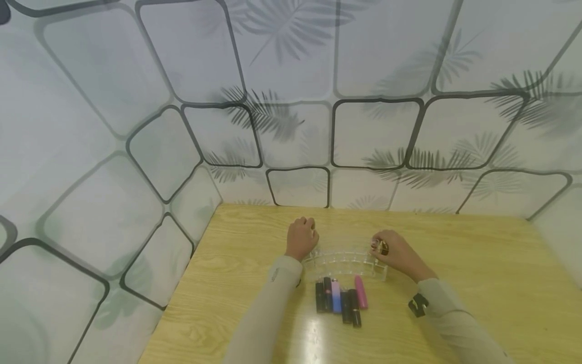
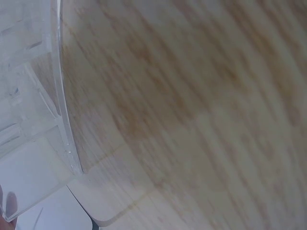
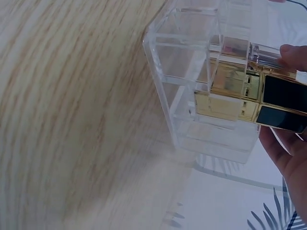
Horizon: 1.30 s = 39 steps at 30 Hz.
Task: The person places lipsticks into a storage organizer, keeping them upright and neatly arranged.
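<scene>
A clear acrylic lipstick organizer [image 1: 345, 265] with stepped compartments stands on the table. My left hand [image 1: 302, 238] holds its far left end; in the left wrist view a fingertip [image 2: 6, 223] shows at the corner of the clear wall [image 2: 64, 110]. At the right end, my right hand [image 1: 400, 253] grips gold-and-black lipsticks [image 3: 283, 93]. Their gold lower ends sit within the organizer's compartments [image 3: 184, 52] in the right wrist view. Beside them stands a lipstick with a clear, silvery top [image 3: 265, 56], and the thumb lies against it.
In front of the organizer lie several lipstick tubes: black ones [image 1: 346, 307], a purple-and-blue one [image 1: 336, 297] and a pink one [image 1: 360, 292]. The wooden table [image 1: 236, 253] meets a patterned wall covering [image 1: 300, 187] at the back and left.
</scene>
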Available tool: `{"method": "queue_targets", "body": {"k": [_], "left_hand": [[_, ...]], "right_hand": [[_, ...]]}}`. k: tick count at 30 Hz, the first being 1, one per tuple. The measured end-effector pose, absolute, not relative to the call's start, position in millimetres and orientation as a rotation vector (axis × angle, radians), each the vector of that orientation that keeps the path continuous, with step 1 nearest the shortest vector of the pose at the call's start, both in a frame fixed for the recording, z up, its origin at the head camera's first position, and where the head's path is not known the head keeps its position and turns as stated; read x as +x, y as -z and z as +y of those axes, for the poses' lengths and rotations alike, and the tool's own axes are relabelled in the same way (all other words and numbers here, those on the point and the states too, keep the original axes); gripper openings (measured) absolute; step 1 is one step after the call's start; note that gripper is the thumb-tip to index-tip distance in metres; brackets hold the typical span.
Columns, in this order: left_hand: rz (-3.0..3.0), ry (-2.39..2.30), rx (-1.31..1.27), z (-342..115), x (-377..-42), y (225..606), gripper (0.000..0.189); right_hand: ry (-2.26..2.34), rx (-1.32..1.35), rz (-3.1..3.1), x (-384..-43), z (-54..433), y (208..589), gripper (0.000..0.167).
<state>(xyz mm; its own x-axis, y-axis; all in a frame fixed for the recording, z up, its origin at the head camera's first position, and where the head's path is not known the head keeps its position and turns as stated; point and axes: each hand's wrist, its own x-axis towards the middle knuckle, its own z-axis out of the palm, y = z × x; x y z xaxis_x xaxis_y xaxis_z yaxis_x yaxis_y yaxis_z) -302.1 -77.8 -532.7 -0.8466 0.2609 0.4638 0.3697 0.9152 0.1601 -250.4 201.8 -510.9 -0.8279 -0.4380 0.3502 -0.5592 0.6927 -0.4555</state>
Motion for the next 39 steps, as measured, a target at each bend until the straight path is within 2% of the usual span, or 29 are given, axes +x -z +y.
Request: {"method": "queue_targets", "body": {"k": [5,10,18,24,28,32,39], "left_hand": [[-2.634,0.332,-0.453,-78,-301,533,0.008],[-2.618,0.320,-0.460,-77,-300,532,0.008],[-2.593,0.312,-0.471,-78,-299,534,0.008],[-2.574,0.322,-0.472,-78,-299,533,0.008],[-2.575,0.316,-0.466,-78,-299,532,0.008],[-2.572,0.312,-0.465,-78,-298,532,0.008],[-2.591,0.305,-0.463,-78,-299,532,0.009]], "right_hand": [[-0.800,0.773,-2.691,-247,201,504,0.035],[-0.697,0.764,-2.514,-235,193,493,0.041],[-0.594,0.709,-2.253,-198,163,487,0.024],[-0.663,0.591,-2.479,-171,141,500,0.023],[-0.773,0.414,-2.753,-163,135,512,0.014],[-0.804,0.270,-2.929,-163,133,521,0.019],[-0.799,0.181,-3.013,-164,132,531,0.027]]}}
